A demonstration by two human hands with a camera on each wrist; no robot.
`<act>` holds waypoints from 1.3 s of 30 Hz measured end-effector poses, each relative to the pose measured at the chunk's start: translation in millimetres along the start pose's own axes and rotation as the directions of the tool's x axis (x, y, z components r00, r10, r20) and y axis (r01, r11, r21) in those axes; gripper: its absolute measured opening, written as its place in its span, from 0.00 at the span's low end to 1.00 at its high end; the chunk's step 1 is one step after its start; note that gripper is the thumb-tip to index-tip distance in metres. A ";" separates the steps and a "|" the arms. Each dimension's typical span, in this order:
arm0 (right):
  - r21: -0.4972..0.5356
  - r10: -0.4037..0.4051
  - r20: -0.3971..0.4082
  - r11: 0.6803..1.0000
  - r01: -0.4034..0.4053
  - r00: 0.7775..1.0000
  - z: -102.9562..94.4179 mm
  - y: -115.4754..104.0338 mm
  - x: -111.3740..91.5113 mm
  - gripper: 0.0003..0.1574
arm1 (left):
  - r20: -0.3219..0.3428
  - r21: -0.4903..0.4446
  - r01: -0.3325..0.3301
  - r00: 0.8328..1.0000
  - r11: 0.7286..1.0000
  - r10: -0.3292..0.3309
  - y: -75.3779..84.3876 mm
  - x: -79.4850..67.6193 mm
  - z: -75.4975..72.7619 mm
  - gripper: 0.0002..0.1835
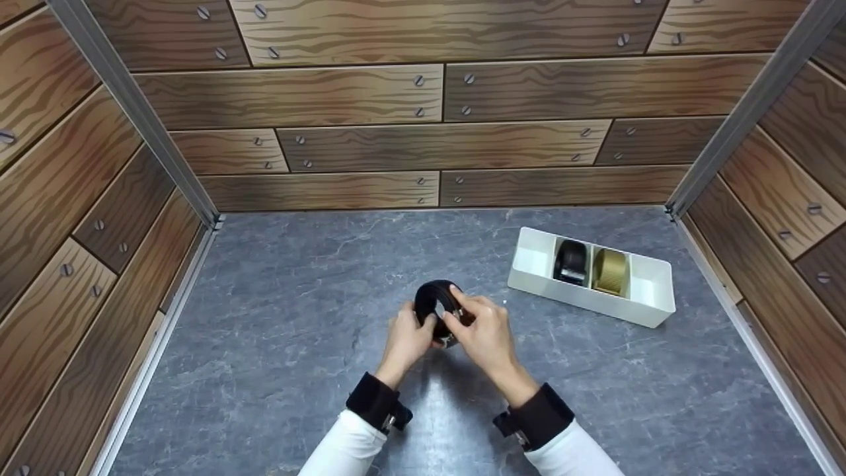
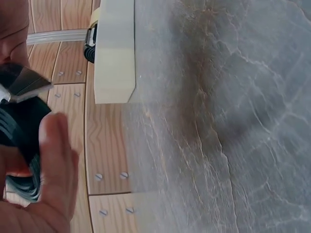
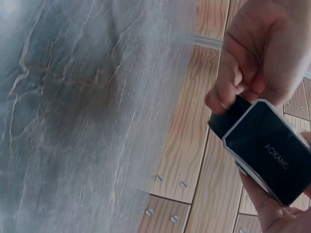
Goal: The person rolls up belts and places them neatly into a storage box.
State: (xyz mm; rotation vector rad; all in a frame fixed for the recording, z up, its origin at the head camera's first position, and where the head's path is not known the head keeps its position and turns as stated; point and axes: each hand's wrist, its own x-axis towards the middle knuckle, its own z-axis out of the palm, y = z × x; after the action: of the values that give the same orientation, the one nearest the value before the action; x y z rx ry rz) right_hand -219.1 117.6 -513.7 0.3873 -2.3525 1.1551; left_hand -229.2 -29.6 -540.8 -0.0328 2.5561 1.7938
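Both hands hold a coiled black belt (image 1: 425,299) above the grey floor, in front of the body. My left hand (image 1: 406,337) grips the coil's left side, its thumb reaching inside the ring; the left wrist view shows fingers along the outside of the strap (image 2: 29,119). On the right side, my right hand (image 1: 488,327) pinches the belt at its buckle, thumb and fingers on either side. The buckle (image 3: 272,150) is a dark rectangular plate with a silver edge and lettering reading AOKANG. Fingers partly cover the coil.
To the right stands a white divided tray (image 1: 581,305). A coiled black belt (image 1: 571,261) and a coiled gold-coloured belt (image 1: 611,271) sit in its middle compartments. Wood-patterned walls (image 1: 436,149) enclose the grey marbled floor (image 1: 284,317) at the back and both sides.
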 end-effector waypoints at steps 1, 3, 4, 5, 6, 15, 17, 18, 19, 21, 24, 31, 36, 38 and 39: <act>-0.011 0.011 0.013 1.000 -0.011 1.000 -1.6 1.2 0.2 0.28 | 0.035 0.009 0.005 0.999 1.000 -0.005 -0.6 0.0 0.5 0.21; -0.042 0.027 0.033 0.999 -0.026 0.999 -4.7 4.0 1.3 0.27 | 0.089 0.043 0.004 0.996 0.999 -0.008 -1.7 -0.1 1.2 0.24; -0.053 0.034 0.045 0.998 -0.032 0.998 -6.4 5.4 2.2 0.27 | 0.112 0.050 0.006 0.994 0.999 -0.011 -2.1 -0.1 1.2 0.25; -0.063 0.038 0.054 0.997 -0.035 0.998 -7.9 6.9 3.6 0.27 | 0.129 0.062 0.010 0.991 0.998 -0.018 -2.0 -0.3 1.0 0.27; -0.068 0.042 0.063 0.997 -0.038 0.997 -9.4 8.5 5.3 0.26 | 0.144 0.074 0.008 0.989 0.997 -0.018 -1.9 -0.2 0.7 0.29; -0.122 0.115 0.064 0.987 -0.106 0.991 -32.5 22.1 35.0 0.28 | 0.231 0.243 -0.125 0.971 0.962 0.067 -0.1 -1.7 -3.7 0.33; -0.153 0.129 0.051 0.981 -0.120 0.990 -39.8 28.0 44.4 0.28 | 0.264 0.299 -0.164 0.961 0.940 0.083 -2.1 -2.8 -3.9 0.33; -0.173 0.131 0.043 0.977 -0.122 0.990 -43.4 31.6 49.5 0.28 | 0.279 0.331 -0.180 0.956 0.926 0.086 -3.6 -3.4 -4.0 0.34; -0.192 0.132 0.034 0.974 -0.123 0.991 -47.0 35.3 54.5 0.28 | 0.291 0.361 -0.193 0.953 0.913 0.086 -5.4 -3.8 -3.9 0.34; -0.216 0.135 0.016 0.968 -0.129 0.991 -53.6 43.8 64.4 0.28 | 0.305 0.420 -0.203 0.949 0.884 0.073 -8.7 -5.0 -3.9 0.36; -0.238 0.150 -0.017 0.960 -0.150 0.989 -62.7 57.4 78.1 0.28 | 0.313 0.495 -0.208 0.948 0.843 0.050 -13.7 -6.7 -4.1 0.36; -0.302 0.301 -0.087 0.900 -0.313 0.950 -73.1 88.9 103.1 0.33 | 0.293 0.619 -0.236 0.954 0.749 0.058 -26.4 -6.3 -7.2 0.32; -0.310 0.405 -0.116 0.853 -0.420 0.907 -69.5 109.1 110.8 0.36 | 0.274 0.674 -0.206 0.962 0.710 0.019 -35.9 -6.7 -10.1 0.30; -0.317 0.431 -0.134 0.835 -0.450 0.893 -66.5 115.1 111.4 0.35 | 0.270 0.684 -0.203 0.963 0.700 0.015 -38.1 -7.5 -10.9 0.30; -0.321 0.439 -0.145 0.827 -0.462 0.887 -64.5 117.5 111.5 0.34 | 0.268 0.688 -0.203 0.963 0.696 0.016 -39.0 -7.7 -11.0 0.30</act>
State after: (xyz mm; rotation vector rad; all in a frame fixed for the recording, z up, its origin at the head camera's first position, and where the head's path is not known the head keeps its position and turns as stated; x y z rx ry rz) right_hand -346.5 235.6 -497.2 -0.3501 -2.5987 0.8849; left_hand -220.4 -53.1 -573.5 0.3380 2.8994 0.6322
